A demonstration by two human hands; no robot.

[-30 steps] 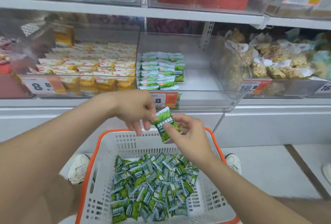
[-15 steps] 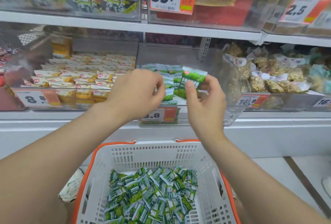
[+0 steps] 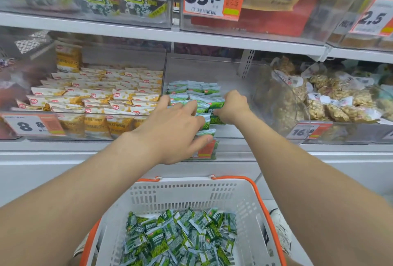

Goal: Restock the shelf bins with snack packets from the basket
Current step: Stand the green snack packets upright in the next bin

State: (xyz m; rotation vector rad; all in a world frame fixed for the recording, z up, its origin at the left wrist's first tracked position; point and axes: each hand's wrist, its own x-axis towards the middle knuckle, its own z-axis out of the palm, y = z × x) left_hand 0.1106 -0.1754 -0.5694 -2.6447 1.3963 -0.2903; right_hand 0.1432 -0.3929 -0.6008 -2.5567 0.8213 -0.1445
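Note:
A clear middle shelf bin [image 3: 234, 74] holds rows of green snack packets [image 3: 192, 88] along its left side. My right hand [image 3: 232, 107] is inside the bin, fingers curled round a green packet [image 3: 217, 104] set against the stack. My left hand [image 3: 176, 126] lies with straight fingers on the front packets of that stack, thumb at the bin's front lip. Below, a white basket with an orange rim [image 3: 244, 200] holds several loose green packets [image 3: 180, 238].
A bin of yellow packets [image 3: 102, 95] stands to the left, and a bin of clear-wrapped brown snacks [image 3: 331, 95] to the right. Price tags hang on the bin fronts. An upper shelf [image 3: 148, 32] runs overhead. The right half of the green bin has bare floor.
My right hand has carried the green packet from above the basket up into the bin and down onto the stack. My left hand followed and now rests on the front packets.

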